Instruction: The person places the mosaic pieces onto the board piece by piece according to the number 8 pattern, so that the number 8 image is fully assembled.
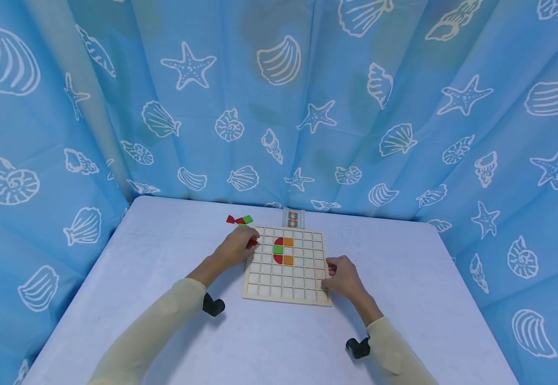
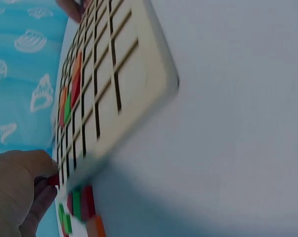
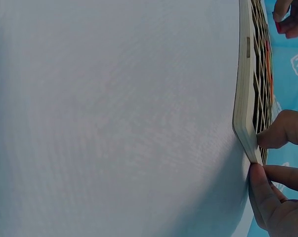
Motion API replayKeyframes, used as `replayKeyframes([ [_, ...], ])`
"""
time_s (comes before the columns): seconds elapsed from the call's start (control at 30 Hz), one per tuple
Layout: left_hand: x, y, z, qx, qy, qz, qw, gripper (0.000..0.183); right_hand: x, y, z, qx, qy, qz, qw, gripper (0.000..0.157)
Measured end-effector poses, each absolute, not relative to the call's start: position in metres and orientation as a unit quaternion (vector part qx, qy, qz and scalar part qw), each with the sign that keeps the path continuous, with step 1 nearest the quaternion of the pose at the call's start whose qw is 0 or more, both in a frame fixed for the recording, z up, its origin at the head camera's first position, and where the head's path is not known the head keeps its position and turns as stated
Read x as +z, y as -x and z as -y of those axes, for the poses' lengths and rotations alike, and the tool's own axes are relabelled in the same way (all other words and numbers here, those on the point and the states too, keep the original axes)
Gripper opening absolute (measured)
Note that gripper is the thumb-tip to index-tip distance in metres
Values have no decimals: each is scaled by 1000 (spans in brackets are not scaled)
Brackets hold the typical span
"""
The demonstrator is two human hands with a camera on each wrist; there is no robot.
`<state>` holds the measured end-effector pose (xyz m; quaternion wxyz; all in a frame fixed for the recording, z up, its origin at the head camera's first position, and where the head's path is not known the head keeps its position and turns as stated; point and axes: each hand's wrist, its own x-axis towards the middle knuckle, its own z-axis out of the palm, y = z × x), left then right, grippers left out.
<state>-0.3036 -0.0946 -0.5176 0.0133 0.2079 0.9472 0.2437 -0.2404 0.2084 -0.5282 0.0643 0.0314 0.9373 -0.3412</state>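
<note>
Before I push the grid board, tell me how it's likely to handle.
The grid board will probably stay stiff: its edges look thick and straight. Being broad and flat, it seems more apt to slide than tip. Its coloured tiles may shift little, since raised ridges surround them.

From where I stand, the left hand (image 1: 235, 248) covers most of a red piece (image 1: 252, 243) — I can't tell its shape — and hides all but a sliver of a green one (image 1: 242, 225) just past it. The print on the little card (image 1: 293, 218) beyond the board (image 1: 286, 280) is too small to make out. In the left wrist view an orange piece (image 2: 97, 227) is blurred and cut by the bottom edge; the right hand (image 3: 282, 212) runs off its own wrist view's side.
</note>
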Motion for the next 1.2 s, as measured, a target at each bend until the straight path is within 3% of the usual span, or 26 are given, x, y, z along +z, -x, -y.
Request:
replayKeyframes([
  [0.37, -531, 291, 50, 271, -284, -920, 7, 32, -530, 241, -208, -340, -30, -938, 60, 68],
  [0.7, -532, 283, 8, 266, -328, -906, 35, 31, -532, 243, -211, -346, -19, -936, 61, 66],
  [1.2, -537, 290, -13, 267, -300, -915, 44, 30, -531, 243, -210, -342, -23, -937, 63, 67],
])
